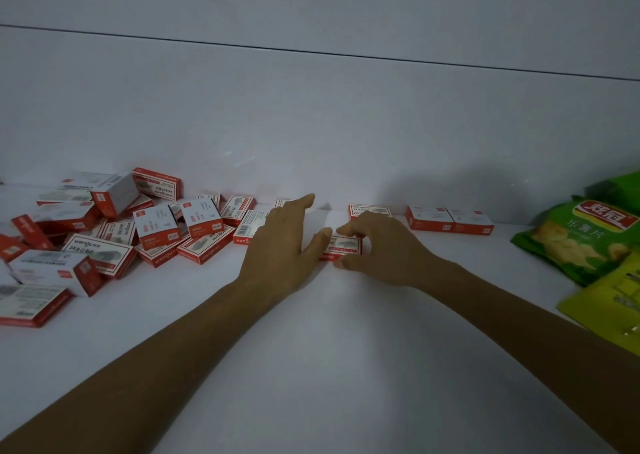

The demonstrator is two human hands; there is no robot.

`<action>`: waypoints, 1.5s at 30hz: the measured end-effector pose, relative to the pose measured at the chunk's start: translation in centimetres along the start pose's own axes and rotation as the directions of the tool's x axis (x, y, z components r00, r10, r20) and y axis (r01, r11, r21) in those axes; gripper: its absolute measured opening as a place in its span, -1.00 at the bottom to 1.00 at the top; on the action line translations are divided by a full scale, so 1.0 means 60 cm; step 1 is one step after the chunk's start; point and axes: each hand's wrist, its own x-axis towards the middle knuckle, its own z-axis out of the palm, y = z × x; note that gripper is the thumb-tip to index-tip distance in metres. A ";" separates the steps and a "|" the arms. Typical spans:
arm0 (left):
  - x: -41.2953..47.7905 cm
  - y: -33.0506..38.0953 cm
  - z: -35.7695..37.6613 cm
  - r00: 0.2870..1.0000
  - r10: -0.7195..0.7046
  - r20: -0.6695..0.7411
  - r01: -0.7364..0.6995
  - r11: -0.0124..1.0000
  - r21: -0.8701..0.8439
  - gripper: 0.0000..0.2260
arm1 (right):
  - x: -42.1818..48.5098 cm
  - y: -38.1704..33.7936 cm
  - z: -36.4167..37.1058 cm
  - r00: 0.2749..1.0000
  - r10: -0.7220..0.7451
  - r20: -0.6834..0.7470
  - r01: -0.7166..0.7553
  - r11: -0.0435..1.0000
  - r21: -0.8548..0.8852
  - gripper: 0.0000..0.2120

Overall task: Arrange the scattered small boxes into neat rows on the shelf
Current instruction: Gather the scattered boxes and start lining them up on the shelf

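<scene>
Two bare forearms stretch up from the bottom edge across the white shelf, and they meet around mid-frame. Look at the left hand: fingers out straight and loose, pointing toward the back, nothing gripped, thumb tip just against the left end of one small box. Right beside it, the right hand has that same small box pinched, thumb on the near edge, curled fingers over the far side. The box lies flat on the shelf between the two hands, red edge toward us.

Off to the left, a heap of boxes, red and white, spills from the near left edge back toward the wall: some flat, some on their sides, some leaning on each other, no order at all. It sits apart from the held box.

Over on the right edge, a yellow-green packet lies nearest, with a green snack bag just behind it, overlapping.

Further back now, a line along the wall: one flat box peeks out just behind the right hand, and to its right a pair of boxes sit end to end, touching, square to the wall. Behind everything, the plain white back wall, crossed by one thin dark seam.
</scene>
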 end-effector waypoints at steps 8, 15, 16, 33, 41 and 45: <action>0.006 -0.007 0.004 0.999 0.043 -0.001 -0.043 0.993 0.108 -0.56 | -0.035 -0.029 0.001 0.971 -0.238 0.004 0.227 0.921 -0.317 -0.66; 0.013 -0.019 0.002 0.999 -0.017 0.036 0.008 0.977 0.213 -0.44 | 0.031 -0.014 0.036 0.982 -0.185 0.029 0.187 0.959 -0.213 -0.58; 0.012 -0.021 0.002 0.998 -0.010 0.054 -0.003 0.971 0.240 -0.41 | 0.038 -0.010 0.039 0.983 -0.180 0.025 0.181 0.955 -0.237 -0.59; 0.016 -0.038 0.016 0.977 0.074 0.202 -0.148 0.912 0.383 -0.54 | 0.052 0.022 0.070 0.987 -0.030 -0.156 0.005 0.988 -0.155 -0.43; 0.014 -0.036 0.016 0.976 0.073 0.206 -0.150 0.908 0.391 -0.47 | 0.050 0.026 0.073 0.986 -0.030 -0.167 0.013 0.995 -0.098 -0.49; 0.013 -0.034 0.012 0.973 0.061 0.223 -0.145 0.912 0.383 -0.48 | 0.048 0.026 0.072 0.975 -0.054 -0.213 0.031 0.993 -0.110 -0.51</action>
